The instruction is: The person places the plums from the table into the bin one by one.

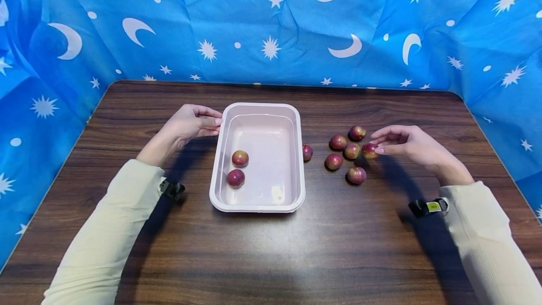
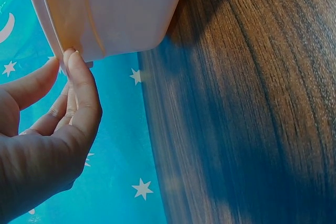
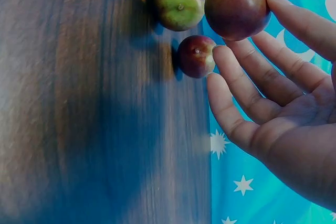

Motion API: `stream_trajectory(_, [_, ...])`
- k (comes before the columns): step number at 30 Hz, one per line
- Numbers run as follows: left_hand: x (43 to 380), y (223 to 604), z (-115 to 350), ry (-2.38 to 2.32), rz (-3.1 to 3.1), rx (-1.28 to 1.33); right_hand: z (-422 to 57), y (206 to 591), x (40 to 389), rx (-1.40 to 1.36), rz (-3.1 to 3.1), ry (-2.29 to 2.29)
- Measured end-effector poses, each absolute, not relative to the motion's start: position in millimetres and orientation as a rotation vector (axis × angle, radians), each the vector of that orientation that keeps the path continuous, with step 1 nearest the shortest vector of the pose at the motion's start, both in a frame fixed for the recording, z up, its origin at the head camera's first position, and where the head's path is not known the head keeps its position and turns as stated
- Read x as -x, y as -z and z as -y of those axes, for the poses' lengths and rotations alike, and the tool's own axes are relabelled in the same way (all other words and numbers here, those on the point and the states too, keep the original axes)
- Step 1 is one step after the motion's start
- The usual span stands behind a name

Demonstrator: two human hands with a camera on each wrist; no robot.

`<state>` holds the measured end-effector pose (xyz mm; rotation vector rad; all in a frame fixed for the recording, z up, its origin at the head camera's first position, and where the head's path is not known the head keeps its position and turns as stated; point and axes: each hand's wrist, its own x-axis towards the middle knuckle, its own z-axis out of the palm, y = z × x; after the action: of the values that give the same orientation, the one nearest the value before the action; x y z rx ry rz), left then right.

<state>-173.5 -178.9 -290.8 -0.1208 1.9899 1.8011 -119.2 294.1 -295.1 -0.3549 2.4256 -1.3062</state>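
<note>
Holding two plums [image 1: 240,158], a pale tray [image 1: 267,142], left hand [image 1: 188,124] pinching its rim [image 1: 216,156], right hand [image 1: 410,144] pinching another plum [image 1: 368,151]

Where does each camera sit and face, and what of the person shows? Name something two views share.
Head: worn on the head, looks forward and down at table, tray and loose fruits; left hand, right hand and both sleeves show.
Left wrist: on that wrist, looks at the left hand pinching the tray's rim; that hand shows.
Right wrist: on that wrist, looks at the right hand and the held fruit; that hand shows.
Shared: head and right wrist both show the held fruit.
</note>
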Motion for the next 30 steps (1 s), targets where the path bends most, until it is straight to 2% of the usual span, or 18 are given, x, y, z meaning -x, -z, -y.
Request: stream_trajectory(30, [173.9, 290.8, 180.3, -1.786, -1.977, 0.091, -255.7, 272.8, 145.1, 0.368, -2.469, 1.31])
